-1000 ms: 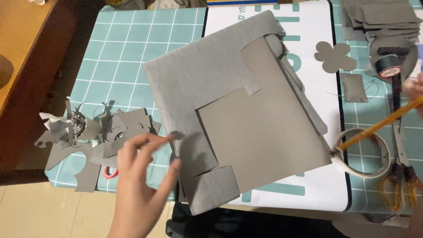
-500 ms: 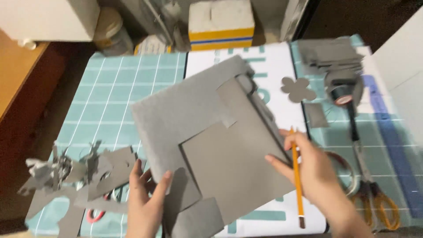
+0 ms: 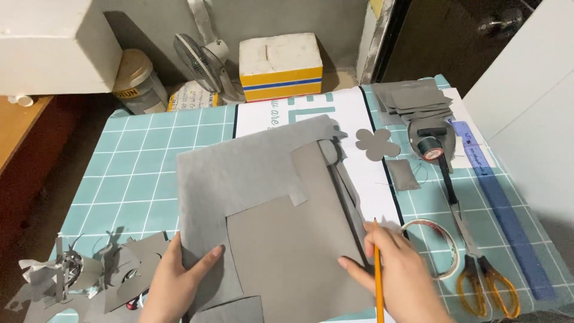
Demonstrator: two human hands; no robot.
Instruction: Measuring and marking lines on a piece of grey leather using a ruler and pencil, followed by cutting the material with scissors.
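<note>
Left hand (image 3: 179,281) flat, releasing nothing, pins grey felt sheet (image 3: 263,221); right hand (image 3: 400,278) grips pencil (image 3: 378,269) — felt may slip, skewing marks.

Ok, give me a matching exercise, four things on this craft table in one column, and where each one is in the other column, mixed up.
1. pencil
2. scissors
3. flower cutout
4. scraps

a. white sheet, beyond the big grey sheet
b. mat's near left corner
c. in the right hand
d. mat, right of the tape ring

Pairs: 1-c, 2-d, 3-a, 4-b
</note>
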